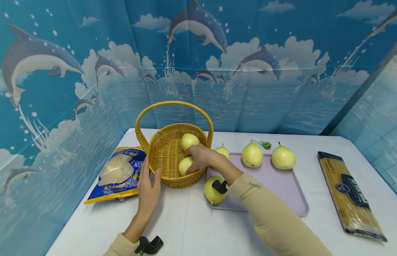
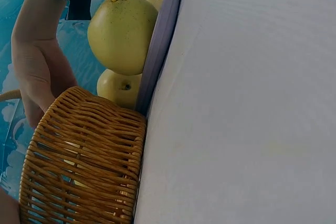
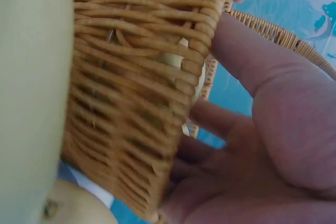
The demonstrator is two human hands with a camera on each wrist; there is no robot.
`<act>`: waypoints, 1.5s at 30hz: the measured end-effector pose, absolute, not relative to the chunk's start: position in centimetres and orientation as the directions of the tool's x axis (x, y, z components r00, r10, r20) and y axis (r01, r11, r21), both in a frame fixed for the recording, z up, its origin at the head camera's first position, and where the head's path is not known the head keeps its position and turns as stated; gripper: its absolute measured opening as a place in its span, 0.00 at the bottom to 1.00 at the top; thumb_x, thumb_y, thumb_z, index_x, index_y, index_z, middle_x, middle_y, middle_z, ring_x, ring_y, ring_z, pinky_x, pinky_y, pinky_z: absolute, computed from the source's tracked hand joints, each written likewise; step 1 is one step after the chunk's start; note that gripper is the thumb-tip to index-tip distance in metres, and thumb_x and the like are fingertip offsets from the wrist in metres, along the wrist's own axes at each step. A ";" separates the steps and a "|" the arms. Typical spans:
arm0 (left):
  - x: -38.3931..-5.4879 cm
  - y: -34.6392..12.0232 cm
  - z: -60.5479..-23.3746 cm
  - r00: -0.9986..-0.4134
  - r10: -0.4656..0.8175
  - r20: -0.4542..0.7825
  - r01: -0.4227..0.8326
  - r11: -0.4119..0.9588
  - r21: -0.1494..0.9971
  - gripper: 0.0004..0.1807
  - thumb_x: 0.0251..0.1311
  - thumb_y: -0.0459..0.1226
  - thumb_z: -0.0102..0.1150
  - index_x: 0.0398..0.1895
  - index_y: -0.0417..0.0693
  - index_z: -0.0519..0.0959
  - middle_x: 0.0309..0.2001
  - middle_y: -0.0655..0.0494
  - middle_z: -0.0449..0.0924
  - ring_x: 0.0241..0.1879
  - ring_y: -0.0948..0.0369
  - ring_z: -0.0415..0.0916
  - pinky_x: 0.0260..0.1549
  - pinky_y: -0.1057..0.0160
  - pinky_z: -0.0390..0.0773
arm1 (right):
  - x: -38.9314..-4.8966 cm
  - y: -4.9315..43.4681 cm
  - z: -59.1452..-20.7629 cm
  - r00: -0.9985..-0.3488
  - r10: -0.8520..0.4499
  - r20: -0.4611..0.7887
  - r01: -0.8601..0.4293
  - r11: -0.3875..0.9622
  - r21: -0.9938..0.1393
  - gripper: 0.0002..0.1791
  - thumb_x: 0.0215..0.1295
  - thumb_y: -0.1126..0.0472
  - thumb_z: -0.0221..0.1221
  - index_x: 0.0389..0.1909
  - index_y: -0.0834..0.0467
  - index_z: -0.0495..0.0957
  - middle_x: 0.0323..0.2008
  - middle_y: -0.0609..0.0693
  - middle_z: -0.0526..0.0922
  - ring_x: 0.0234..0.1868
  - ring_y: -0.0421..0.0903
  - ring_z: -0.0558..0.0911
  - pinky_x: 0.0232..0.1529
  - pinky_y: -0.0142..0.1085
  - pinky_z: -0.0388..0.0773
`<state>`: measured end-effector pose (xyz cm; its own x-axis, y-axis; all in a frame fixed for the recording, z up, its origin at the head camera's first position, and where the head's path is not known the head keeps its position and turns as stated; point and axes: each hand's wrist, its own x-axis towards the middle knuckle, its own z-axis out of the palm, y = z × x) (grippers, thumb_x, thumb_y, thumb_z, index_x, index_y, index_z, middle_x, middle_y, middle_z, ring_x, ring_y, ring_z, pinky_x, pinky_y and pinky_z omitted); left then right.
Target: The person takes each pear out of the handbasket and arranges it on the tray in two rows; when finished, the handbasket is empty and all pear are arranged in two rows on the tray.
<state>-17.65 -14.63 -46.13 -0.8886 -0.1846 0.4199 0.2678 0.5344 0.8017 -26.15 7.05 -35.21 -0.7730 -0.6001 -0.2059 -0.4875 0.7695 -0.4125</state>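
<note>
Dolphin-print curtain [image 1: 281,103] behind a white table [image 1: 192,227], a wicker basket [image 1: 179,182] standing beside a lilac tray [image 1: 280,181].
The right hand [image 1: 203,157] curls fingers and thumb round a pear [image 1: 184,166] inside the basket; the left hand [image 1: 149,190], fingers extended, touches the basket's outer side.

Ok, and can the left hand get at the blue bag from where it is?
Probably yes. The blue bag lies right beside the left hand, and nothing seems to stand between them. The hand is at the side of the basket, so it would likely have to leave that.
</note>
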 end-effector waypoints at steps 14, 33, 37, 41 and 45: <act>-17.4 -14.9 -46.1 -0.887 -0.194 0.419 0.260 0.540 0.801 0.35 0.81 0.40 0.50 0.84 0.39 0.53 0.83 0.39 0.53 0.83 0.43 0.50 0.81 0.40 0.53 | -26.1 7.3 -34.7 -0.834 -0.539 -0.119 -0.398 0.737 -0.546 0.36 0.57 0.51 0.79 0.66 0.56 0.81 0.62 0.56 0.82 0.60 0.55 0.80 0.55 0.43 0.83; -17.4 -14.7 -46.2 -0.883 -0.188 0.431 0.279 0.528 0.802 0.36 0.81 0.40 0.50 0.84 0.37 0.53 0.83 0.38 0.53 0.83 0.42 0.50 0.81 0.40 0.53 | -23.3 12.4 -33.1 -0.895 -0.437 0.094 -0.370 0.608 -0.703 0.36 0.59 0.46 0.76 0.69 0.49 0.79 0.60 0.50 0.85 0.58 0.49 0.84 0.53 0.46 0.84; -17.5 -14.6 -46.1 -0.882 -0.183 0.435 0.286 0.526 0.801 0.36 0.81 0.40 0.50 0.84 0.38 0.53 0.83 0.38 0.53 0.83 0.42 0.50 0.81 0.39 0.53 | -22.1 14.0 -33.3 -0.920 -0.376 0.109 -0.324 0.574 -0.752 0.35 0.58 0.46 0.77 0.67 0.46 0.80 0.61 0.47 0.84 0.60 0.49 0.83 0.55 0.48 0.84; -17.5 -14.5 -46.1 -0.883 -0.182 0.433 0.286 0.523 0.803 0.36 0.81 0.40 0.50 0.84 0.37 0.53 0.83 0.38 0.53 0.83 0.42 0.50 0.81 0.39 0.53 | -20.9 15.7 -33.7 -0.936 -0.334 0.115 -0.296 0.564 -0.771 0.34 0.58 0.45 0.76 0.66 0.44 0.81 0.62 0.47 0.84 0.64 0.52 0.83 0.58 0.51 0.83; -17.5 -14.5 -46.1 -0.882 -0.182 0.434 0.287 0.523 0.803 0.36 0.81 0.40 0.50 0.84 0.36 0.53 0.83 0.38 0.53 0.83 0.42 0.50 0.81 0.39 0.53 | -19.9 17.4 -34.6 -0.951 -0.291 0.108 -0.265 0.577 -0.772 0.35 0.58 0.45 0.77 0.66 0.45 0.80 0.64 0.48 0.84 0.66 0.56 0.82 0.62 0.55 0.82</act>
<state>-17.51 -14.49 -46.10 -0.8822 -0.1822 0.4342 0.2872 0.5227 0.8027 -19.93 17.42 -34.59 -0.9505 -0.2914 0.1077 -0.2646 0.5774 -0.7724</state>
